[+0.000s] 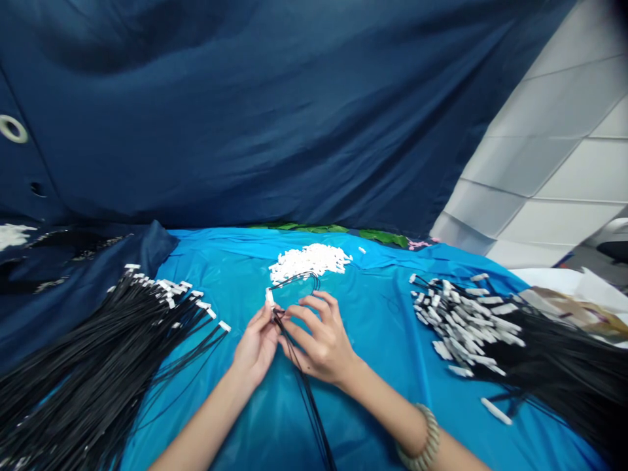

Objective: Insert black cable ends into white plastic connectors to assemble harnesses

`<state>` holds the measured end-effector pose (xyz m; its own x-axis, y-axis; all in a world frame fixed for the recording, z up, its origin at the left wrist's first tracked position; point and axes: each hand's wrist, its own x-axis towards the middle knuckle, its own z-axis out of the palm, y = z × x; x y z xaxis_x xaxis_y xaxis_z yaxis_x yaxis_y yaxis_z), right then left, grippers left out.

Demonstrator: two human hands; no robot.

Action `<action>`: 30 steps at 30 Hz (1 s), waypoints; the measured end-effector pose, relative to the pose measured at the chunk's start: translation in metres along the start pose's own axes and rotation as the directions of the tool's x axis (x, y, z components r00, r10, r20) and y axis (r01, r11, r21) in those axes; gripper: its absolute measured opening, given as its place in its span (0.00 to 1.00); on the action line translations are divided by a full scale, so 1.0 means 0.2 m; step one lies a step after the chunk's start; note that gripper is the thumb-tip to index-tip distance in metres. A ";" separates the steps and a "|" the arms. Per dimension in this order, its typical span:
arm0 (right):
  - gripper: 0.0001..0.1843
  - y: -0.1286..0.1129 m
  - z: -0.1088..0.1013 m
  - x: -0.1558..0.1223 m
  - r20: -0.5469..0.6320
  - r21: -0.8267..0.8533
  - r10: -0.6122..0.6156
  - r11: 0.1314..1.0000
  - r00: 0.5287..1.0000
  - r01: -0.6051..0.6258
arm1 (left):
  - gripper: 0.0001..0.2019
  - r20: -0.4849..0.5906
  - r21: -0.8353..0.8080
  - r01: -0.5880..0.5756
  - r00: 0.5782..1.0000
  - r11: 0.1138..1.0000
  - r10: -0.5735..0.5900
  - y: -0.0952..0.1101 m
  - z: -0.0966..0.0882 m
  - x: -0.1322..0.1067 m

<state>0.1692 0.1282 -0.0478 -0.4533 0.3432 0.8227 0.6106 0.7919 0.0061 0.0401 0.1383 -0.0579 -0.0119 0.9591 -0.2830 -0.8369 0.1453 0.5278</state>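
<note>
Between my left thumb and fingers sits a small white connector housing (269, 298); my left hand (258, 343) is closed on it. Thin black wires (305, 386) run from the connector area down toward the front edge, and a few loop up and over to the right. My right hand (318, 337) meets the left one, its thumb and index fingertip pinched at the wires just below the connector, the other fingers curled loosely. Exactly which wire it grips is hidden. Beyond both hands lies a pile of loose white connector housings (310, 260) on the blue sheet.
At left lies a thick bundle of black wires (88, 347) with white connectors at its far end. Another bundle (564, 353) with white ends (471, 324) lies at right. The blue sheet (377, 405) covers the table; a dark blue curtain (275, 118) hangs behind it.
</note>
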 end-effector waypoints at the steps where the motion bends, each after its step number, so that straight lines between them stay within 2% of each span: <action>1: 0.13 -0.01 0.01 0.00 -0.001 0.008 0.028 1.000 1.000 -0.028 | 0.11 0.000 0.002 -0.003 1.000 1.000 0.003 0.00 0.00 0.00; 6: 0.12 -0.04 0.02 -0.01 -0.006 0.007 0.119 0.993 0.993 -0.119 | 0.11 0.008 0.001 -0.011 1.000 1.000 0.011 0.00 -0.01 0.00; 15: 0.11 -0.01 0.00 0.01 0.009 -0.023 0.041 0.999 0.999 -0.040 | 0.14 -0.018 -0.039 -0.024 1.000 0.999 0.023 0.01 0.01 0.00; 21: 0.12 -0.02 0.01 0.00 0.007 0.014 0.040 0.999 0.999 -0.041 | 0.13 0.007 -0.019 0.020 1.000 1.000 -0.020 0.00 0.00 0.00; 26: 0.11 -0.04 0.00 0.00 -0.004 0.078 0.133 0.988 0.991 -0.133 | 0.14 0.016 -0.026 -0.008 1.000 1.000 0.008 0.00 0.00 0.00; 30: 0.10 -0.07 0.01 0.00 -0.001 0.161 0.318 0.936 0.948 -0.314 | 0.13 0.007 -0.007 -0.030 1.000 1.000 0.030 0.00 0.00 0.00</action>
<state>0.1597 0.1181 -0.0484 -0.2346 0.5766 0.7826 0.6090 0.7147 -0.3440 0.0400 0.1385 -0.0583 -0.0331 0.9646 -0.2618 -0.8398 0.1152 0.5305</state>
